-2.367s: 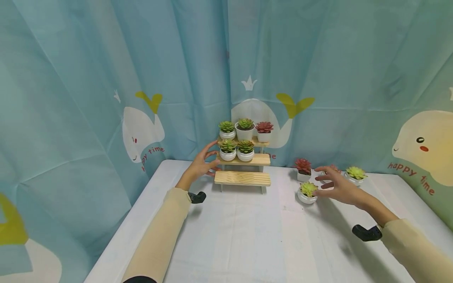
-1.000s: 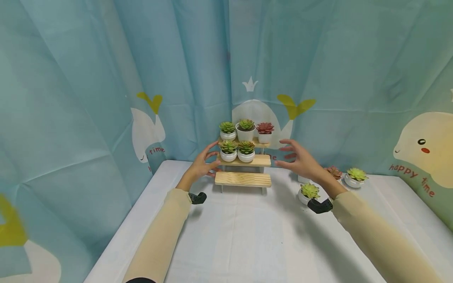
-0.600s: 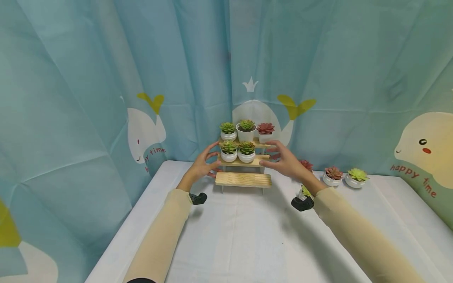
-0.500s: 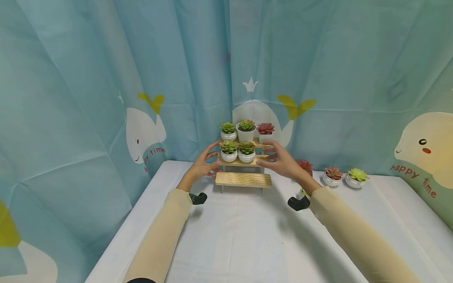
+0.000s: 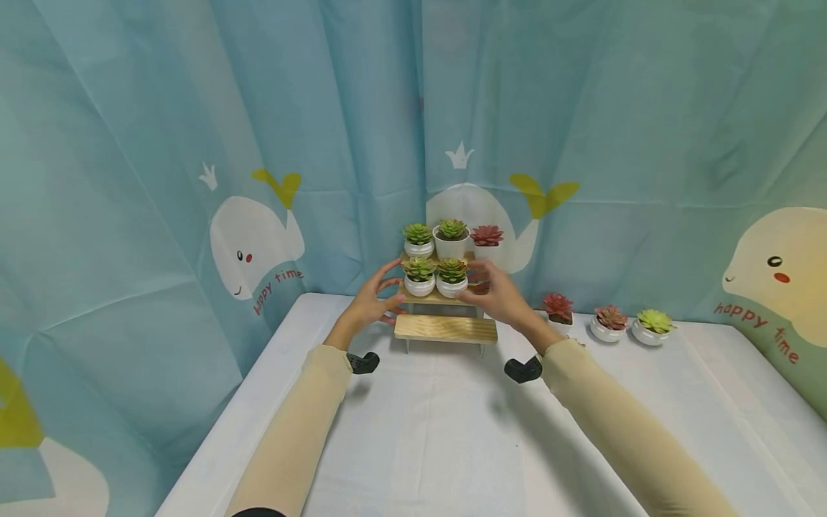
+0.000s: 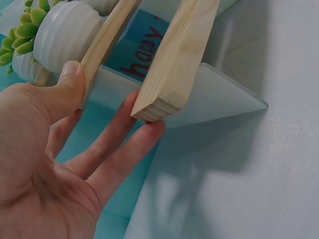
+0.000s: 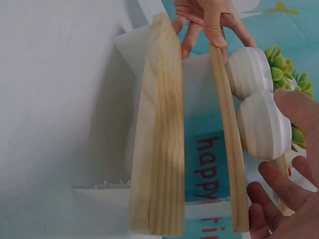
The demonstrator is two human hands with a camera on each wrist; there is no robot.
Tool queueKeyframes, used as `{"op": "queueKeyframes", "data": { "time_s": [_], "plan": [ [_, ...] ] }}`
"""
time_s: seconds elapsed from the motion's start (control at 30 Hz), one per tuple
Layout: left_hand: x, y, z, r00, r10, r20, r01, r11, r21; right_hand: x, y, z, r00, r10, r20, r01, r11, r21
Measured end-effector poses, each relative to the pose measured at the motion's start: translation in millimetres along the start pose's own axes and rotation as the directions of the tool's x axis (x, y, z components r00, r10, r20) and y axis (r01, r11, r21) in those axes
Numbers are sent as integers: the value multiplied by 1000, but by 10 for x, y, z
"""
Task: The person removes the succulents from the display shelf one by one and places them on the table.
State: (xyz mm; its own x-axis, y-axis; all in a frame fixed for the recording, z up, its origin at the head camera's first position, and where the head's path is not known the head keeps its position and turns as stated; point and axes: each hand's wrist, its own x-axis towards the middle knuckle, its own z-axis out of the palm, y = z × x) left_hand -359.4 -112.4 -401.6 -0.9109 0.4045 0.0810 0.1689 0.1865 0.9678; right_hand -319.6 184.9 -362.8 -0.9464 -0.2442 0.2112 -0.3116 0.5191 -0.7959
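A three-step wooden plant stand (image 5: pixel 446 328) bears potted succulents on its top and middle steps. My left hand (image 5: pixel 367 307) holds its left end; in the left wrist view the thumb lies on the middle step's end and two fingertips (image 6: pixel 152 130) touch the bottom step. My right hand (image 5: pixel 500 294) is at the right-hand green succulent (image 5: pixel 451 276) on the middle step. In the right wrist view its thumb and index finger lie at opposite sides of that white pot (image 7: pixel 264 127). Another green succulent (image 5: pixel 419 276) stands close beside it.
Two green succulents and a red succulent (image 5: pixel 487 237) line the top step. On the white table (image 5: pixel 452 445), to the right, stand a red succulent (image 5: pixel 558 307), a pinkish one (image 5: pixel 609 321) and a yellow-green one (image 5: pixel 653 324). A blue curtain (image 5: pixel 362 108) hangs behind.
My right hand has moved left from the table succulents to the pot on the middle step. My right forearm now covers the front yellow-green succulent. The left hand stays on the stand.
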Motion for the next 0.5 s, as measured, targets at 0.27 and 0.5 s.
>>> {"op": "queueKeyframes", "data": {
  "time_s": [0.27,0.5],
  "plan": [
    [0,19,5,1000,4,0,-4,1000,13,53,-11,61,1000,-1,-19,0,1000,-18],
    [8,4,0,1000,14,3,-14,1000,8,95,-5,115,999,33,-30,-34,999,-20]
  ]
}}
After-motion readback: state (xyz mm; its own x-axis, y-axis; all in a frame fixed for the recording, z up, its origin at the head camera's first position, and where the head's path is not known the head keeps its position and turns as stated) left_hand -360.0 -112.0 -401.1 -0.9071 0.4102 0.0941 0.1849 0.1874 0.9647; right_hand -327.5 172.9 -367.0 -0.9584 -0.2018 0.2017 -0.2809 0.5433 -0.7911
